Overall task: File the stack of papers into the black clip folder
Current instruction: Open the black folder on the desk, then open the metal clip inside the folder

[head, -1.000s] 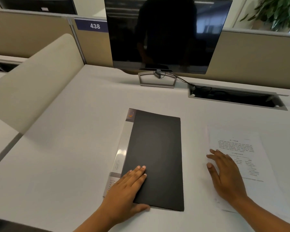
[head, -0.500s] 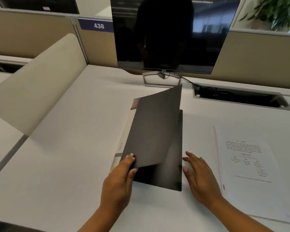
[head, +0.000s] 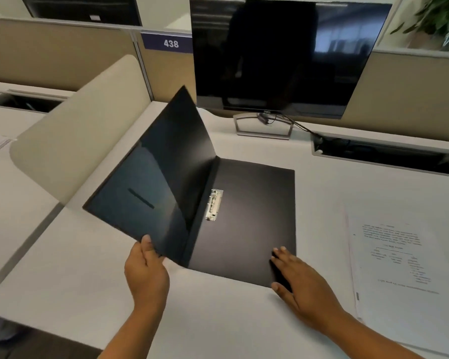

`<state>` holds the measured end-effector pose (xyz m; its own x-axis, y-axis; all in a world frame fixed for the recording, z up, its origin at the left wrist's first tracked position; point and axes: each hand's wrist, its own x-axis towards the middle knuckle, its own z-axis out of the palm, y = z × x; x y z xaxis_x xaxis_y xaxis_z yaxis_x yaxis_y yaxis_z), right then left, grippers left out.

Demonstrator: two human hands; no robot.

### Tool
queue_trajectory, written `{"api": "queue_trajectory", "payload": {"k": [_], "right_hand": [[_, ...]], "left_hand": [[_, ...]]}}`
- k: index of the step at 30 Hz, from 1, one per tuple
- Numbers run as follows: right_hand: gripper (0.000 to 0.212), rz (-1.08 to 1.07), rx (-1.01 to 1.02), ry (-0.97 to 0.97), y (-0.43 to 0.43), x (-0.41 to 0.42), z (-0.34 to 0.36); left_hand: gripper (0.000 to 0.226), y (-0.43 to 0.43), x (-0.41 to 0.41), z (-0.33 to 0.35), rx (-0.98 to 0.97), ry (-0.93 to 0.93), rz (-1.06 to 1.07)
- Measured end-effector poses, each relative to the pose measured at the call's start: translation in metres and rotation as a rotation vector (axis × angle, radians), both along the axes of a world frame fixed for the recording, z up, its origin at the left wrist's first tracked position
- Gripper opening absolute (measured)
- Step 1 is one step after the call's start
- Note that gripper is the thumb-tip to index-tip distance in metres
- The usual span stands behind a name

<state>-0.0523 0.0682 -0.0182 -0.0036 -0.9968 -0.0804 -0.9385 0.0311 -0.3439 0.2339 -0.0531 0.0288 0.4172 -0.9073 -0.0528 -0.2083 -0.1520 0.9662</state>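
Note:
The black clip folder (head: pixel 249 218) lies open on the white desk (head: pixel 218 320). Its front cover (head: pixel 151 187) is swung up and out to the left, off the desk. My left hand (head: pixel 147 270) pinches that cover's near edge. A silver metal clip (head: pixel 214 204) sits by the spine on the inside of the back cover. My right hand (head: pixel 300 283) lies flat on the back cover's near right corner, fingers spread. The stack of printed papers (head: pixel 402 260) rests on the desk to the right of the folder, apart from both hands.
A dark monitor (head: pixel 283 55) on a stand sits behind the folder, its cable running to an open cable tray (head: pixel 384 154) at the back right. A curved beige divider (head: pixel 78 130) rises on the left. Partition walls close the back.
My left hand has lifted the front cover and swung it open to the left, baring the clip. My right hand moved off the papers onto the folder's back cover.

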Motion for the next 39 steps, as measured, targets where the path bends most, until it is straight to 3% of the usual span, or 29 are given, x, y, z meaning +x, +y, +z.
{"api": "queue_trajectory", "payload": {"k": [7, 13, 16, 18, 20, 24, 27, 29, 34, 39], "right_hand": [[0.069, -0.119, 0.023, -0.014, 0.018, -0.006, 0.000], [0.075, -0.199, 0.031, -0.052, 0.040, -0.017, 0.002], [0.078, -0.235, 0.064, -0.045, 0.056, -0.014, -0.002], [0.085, -0.230, 0.097, -0.040, 0.066, -0.012, -0.005], [0.087, -0.219, 0.107, -0.017, 0.073, -0.008, -0.004], [0.055, -0.281, -0.067, -0.027, 0.069, -0.004, 0.002], [0.056, -0.289, -0.088, -0.068, 0.053, -0.004, 0.007], [0.057, -0.252, -0.096, -0.085, 0.042, -0.006, 0.009], [0.064, -0.150, -0.054, -0.069, 0.025, -0.011, 0.004], [0.065, -0.143, -0.035, -0.018, 0.028, -0.013, -0.007]], "left_hand": [[0.025, 0.000, 0.011, -0.016, 0.303, 0.346, 0.089], [0.029, 0.038, 0.012, -0.027, 0.431, 0.491, 0.158], [0.029, 0.055, 0.017, -0.030, 0.486, 0.475, 0.135], [0.028, 0.064, 0.017, -0.028, 0.507, 0.420, 0.127], [0.043, 0.071, 0.014, -0.023, 0.496, 0.260, 0.206], [0.088, 0.081, -0.003, -0.002, 0.273, -0.103, 0.336], [0.091, 0.089, -0.009, -0.004, -0.045, -0.369, 0.078], [0.090, 0.089, -0.014, -0.005, -0.144, -0.439, -0.185], [0.058, 0.051, -0.031, -0.004, -0.101, -0.539, -0.591], [0.064, 0.001, -0.050, -0.017, -0.046, -0.738, -0.843]]}}
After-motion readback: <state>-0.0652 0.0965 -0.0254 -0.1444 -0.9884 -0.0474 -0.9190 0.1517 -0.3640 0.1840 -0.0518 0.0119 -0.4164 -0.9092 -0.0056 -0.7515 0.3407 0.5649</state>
